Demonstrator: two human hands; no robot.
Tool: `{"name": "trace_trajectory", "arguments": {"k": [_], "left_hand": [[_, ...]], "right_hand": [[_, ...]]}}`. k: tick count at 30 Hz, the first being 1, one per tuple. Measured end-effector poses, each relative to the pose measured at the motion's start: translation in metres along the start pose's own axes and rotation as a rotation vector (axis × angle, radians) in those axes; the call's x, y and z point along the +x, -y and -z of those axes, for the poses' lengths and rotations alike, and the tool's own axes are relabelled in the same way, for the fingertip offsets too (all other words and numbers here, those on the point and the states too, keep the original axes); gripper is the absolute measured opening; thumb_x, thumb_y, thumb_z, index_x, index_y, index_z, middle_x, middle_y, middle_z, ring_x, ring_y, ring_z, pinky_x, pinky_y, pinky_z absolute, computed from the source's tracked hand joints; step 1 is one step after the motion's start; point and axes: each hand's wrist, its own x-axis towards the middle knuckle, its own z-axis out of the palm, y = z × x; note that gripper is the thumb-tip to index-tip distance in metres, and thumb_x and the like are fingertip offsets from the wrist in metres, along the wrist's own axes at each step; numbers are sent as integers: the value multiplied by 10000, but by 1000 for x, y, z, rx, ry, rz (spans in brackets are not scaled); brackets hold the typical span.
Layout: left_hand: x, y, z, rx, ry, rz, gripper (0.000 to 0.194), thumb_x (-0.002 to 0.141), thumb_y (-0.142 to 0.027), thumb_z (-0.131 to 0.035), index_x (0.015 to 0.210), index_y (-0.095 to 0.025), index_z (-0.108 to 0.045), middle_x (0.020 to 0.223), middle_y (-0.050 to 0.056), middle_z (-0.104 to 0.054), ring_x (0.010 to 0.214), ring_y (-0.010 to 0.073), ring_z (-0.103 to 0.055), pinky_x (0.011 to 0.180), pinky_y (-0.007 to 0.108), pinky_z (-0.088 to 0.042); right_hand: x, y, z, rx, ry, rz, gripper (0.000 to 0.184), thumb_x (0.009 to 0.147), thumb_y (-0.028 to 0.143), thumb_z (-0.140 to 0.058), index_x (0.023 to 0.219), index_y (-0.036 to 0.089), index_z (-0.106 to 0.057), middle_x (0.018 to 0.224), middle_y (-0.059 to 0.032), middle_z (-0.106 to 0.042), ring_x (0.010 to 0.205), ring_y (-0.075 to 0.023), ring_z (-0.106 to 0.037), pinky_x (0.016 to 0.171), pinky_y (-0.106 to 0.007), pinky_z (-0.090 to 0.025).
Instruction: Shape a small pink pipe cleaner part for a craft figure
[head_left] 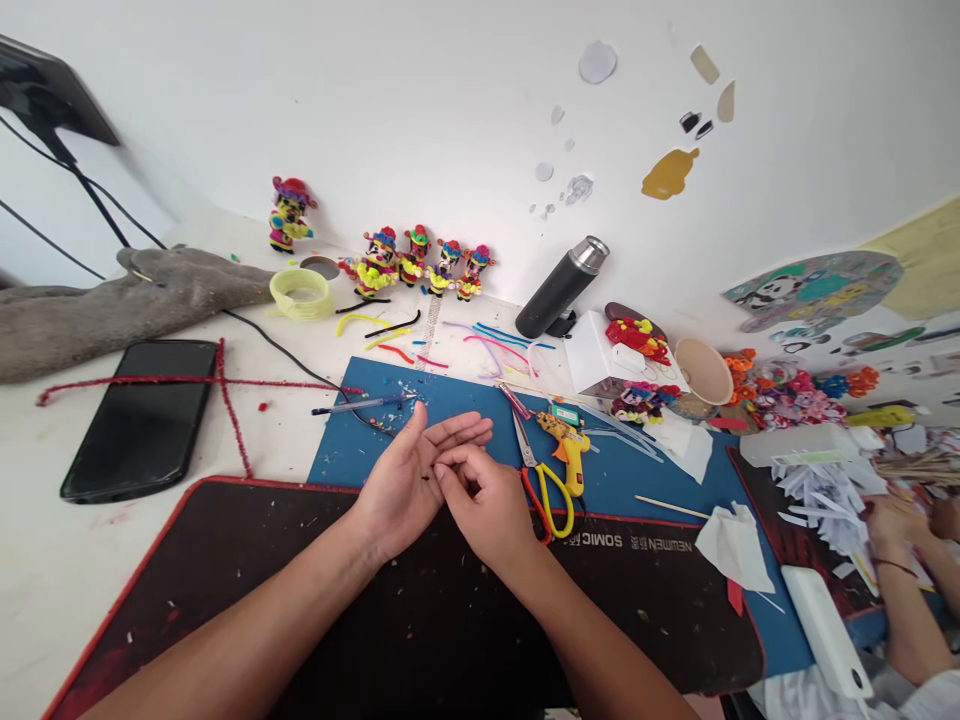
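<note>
Palm up, my left hand (401, 490) is held over the dark mat with its fingers stretched out. A tiny black bit (426, 478) shows on its palm. My right hand (484, 505) reaches over that palm, thumb and forefinger pinched together at the bit; whether anything is between the fingertips is too small to tell. Just right of my hands lie scissors (541, 480) with red and yellow handles and a yellow glue gun (571, 455). A blue pen (367, 403) is behind my left hand.
Several pipe-cleaner figures (412, 258) stand along the wall near a yellow tape roll (301, 293) and a leaning black flask (562, 287). A phone (142, 420) lies left under red pipe cleaners (232, 420). Another person's hands (896, 530) handle paper strips at right.
</note>
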Motion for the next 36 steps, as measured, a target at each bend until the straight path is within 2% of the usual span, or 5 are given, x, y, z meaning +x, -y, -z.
{"name": "trace_trajectory", "arguments": {"k": [7,17,24,30,36], "left_hand": [[0,-1,-2,2,-16,12,655,1070,-598,-416,1153,-66,-788,1372,211,-725,1424,334,-562,1227,416,-406],[-1,0,-1,3,-2,14,637,1074,-584,-418,1156,-70,-786,1387,217,-713,1429,330,-558,1199,404,-446],[0,0,0,-8,-7,22,651,1081,-580,-394,1188,-61,-771,1397,230,-703,1425,339,-558,1189,436,-457],[2,0,2,-54,25,4,676,1074,-597,-395,1205,-41,-757,1413,255,-685,1437,350,-548,1214,434,-428],[2,-1,1,-63,32,-8,680,1074,-607,-382,1189,-57,-765,1416,226,-694,1438,351,-550,1249,456,-388]], "right_hand": [[0,-1,0,20,1,-9,156,958,305,-611,899,220,-728,598,36,-609,525,-132,-520,537,-250,-367],[0,-3,-1,33,-21,-29,147,957,325,-624,917,218,-717,620,31,-638,540,-138,-556,538,-255,-383],[0,-4,1,98,-18,-20,161,978,331,-606,947,216,-714,674,11,-693,581,-150,-614,546,-253,-421],[-2,-4,4,135,-54,15,151,981,326,-619,957,214,-718,703,7,-710,591,-148,-629,553,-252,-441],[-4,-4,5,145,-73,28,138,971,310,-624,937,209,-712,664,16,-676,558,-141,-590,535,-251,-424]]}}
